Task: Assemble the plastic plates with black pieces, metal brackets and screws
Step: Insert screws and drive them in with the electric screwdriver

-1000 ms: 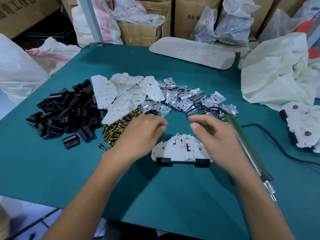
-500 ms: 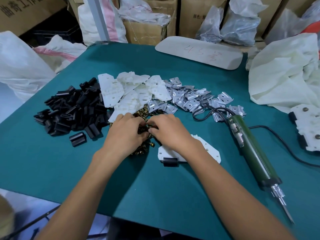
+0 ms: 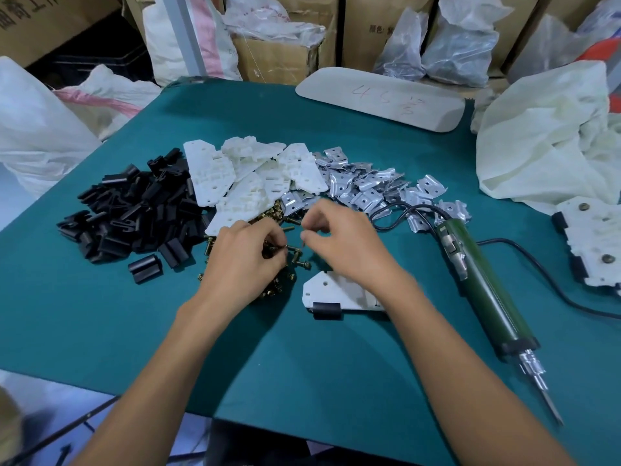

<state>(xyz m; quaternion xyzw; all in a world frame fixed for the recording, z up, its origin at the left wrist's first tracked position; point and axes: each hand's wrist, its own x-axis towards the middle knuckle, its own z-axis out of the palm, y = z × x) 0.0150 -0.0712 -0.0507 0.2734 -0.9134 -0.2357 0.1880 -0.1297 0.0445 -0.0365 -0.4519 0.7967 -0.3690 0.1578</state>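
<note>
Hands drawn slightly apart over the screws
Our left hand curls around several; our right hand pinches shut, on what we cannot tell. Fastening likely follows: our plate with its black piece waits just beside.
</note>
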